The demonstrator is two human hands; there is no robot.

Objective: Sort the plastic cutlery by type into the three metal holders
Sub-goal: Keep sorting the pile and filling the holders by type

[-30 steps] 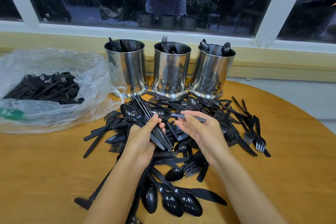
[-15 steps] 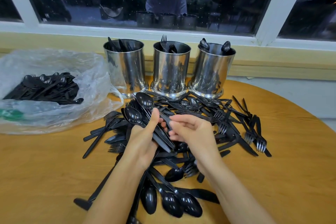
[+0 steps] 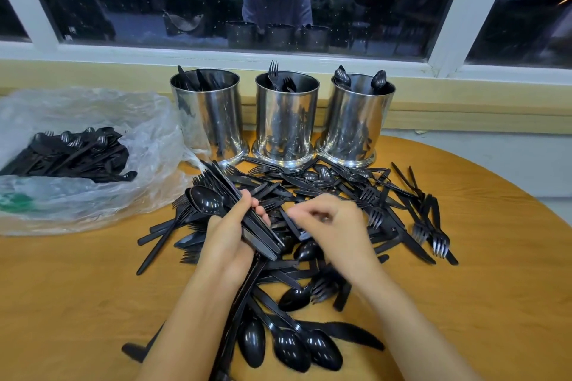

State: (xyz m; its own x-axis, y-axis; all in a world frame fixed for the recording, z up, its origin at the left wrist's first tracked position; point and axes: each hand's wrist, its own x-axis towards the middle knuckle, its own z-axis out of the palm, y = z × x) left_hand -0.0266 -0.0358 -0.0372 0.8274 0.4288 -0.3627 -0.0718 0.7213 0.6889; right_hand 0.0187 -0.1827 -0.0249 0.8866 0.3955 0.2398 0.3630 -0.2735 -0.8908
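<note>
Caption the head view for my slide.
Left hand grips a bundle of black cutlery; right hand reaches into the loose pile before three metal holders.

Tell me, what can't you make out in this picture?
Head view:
1. Right hand: motion blur hides whether its fingers hold anything.
2. Metal holders: their walls hide all but the cutlery tips.
3. Plastic bag: the left edge cuts off it and its cutlery pile.

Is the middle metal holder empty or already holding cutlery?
Not empty: forks stick up above the rim of the middle holder. How full it is below the rim, cannot tell.
</note>
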